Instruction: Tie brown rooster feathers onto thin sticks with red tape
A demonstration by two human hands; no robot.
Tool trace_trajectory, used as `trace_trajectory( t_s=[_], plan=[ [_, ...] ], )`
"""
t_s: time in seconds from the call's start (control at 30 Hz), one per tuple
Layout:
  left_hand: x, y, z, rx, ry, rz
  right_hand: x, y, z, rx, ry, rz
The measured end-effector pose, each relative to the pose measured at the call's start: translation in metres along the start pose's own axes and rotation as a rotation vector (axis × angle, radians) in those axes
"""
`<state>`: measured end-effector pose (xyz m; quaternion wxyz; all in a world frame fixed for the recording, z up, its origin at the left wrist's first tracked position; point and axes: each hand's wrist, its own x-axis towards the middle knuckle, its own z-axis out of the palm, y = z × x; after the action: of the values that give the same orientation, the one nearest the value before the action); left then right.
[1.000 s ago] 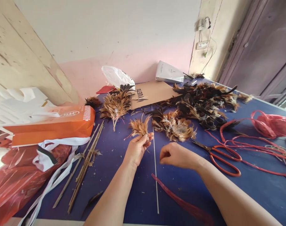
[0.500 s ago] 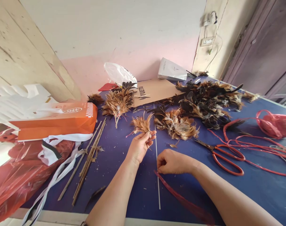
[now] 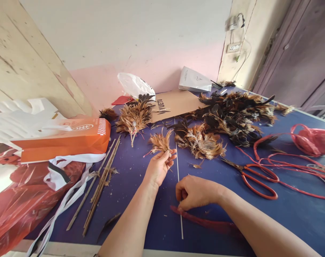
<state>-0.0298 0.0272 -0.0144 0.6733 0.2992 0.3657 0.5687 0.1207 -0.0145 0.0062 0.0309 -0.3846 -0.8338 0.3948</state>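
Observation:
My left hand pinches a small bunch of brown feathers by its base, the tips fanning away from me. Closer to me and to the right, my right hand is closed, thumb against fingers, on a strip of red plastic string. The strip's short end pokes out to the left of the fingers, and its long part runs right, under my forearm. Just beyond my hands lies a pile of brown feathers. A feather bundle with stick ends showing rests farther left.
Open scissors with orange handles lie at right, near a tangle of red string. Thin sticks and an orange paper bag are at left. Dark feathers, flat cardboard and a silver-grey box stand toward the wall.
My right hand has moved slightly down toward me, bringing the red string's end lower and to the left. My left hand stays in place with the feathers.

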Motion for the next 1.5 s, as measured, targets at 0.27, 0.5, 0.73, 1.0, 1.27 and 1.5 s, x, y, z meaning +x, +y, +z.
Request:
trace_trajectory(
  t_s=[0.27, 0.5, 0.73, 1.0, 1.27, 1.5],
  plan=[
    [-0.001, 0.002, 0.001, -0.005, 0.011, 0.002, -0.012, -0.016, 0.002, -0.1, 0.006, -0.064],
    [-0.001, 0.003, 0.0, -0.016, 0.003, 0.004, -0.004, -0.009, 0.013, -0.146, 0.097, -0.13],
    [-0.005, 0.003, 0.003, 0.02, -0.082, -0.037, 0.006, 0.028, -0.025, 0.627, 0.453, 0.091],
    [-0.011, 0.002, 0.009, 0.208, -0.191, 0.011, 0.012, 0.033, -0.023, 0.713, 0.524, 0.146],
    [-0.008, -0.008, 0.009, 0.381, -0.159, 0.11, 0.016, 0.035, -0.02, 0.733, 0.572, 0.14],
    [-0.009, -0.009, 0.011, 0.394, -0.146, 0.115, 0.018, 0.031, -0.017, 0.723, 0.572, 0.168]
  ],
)
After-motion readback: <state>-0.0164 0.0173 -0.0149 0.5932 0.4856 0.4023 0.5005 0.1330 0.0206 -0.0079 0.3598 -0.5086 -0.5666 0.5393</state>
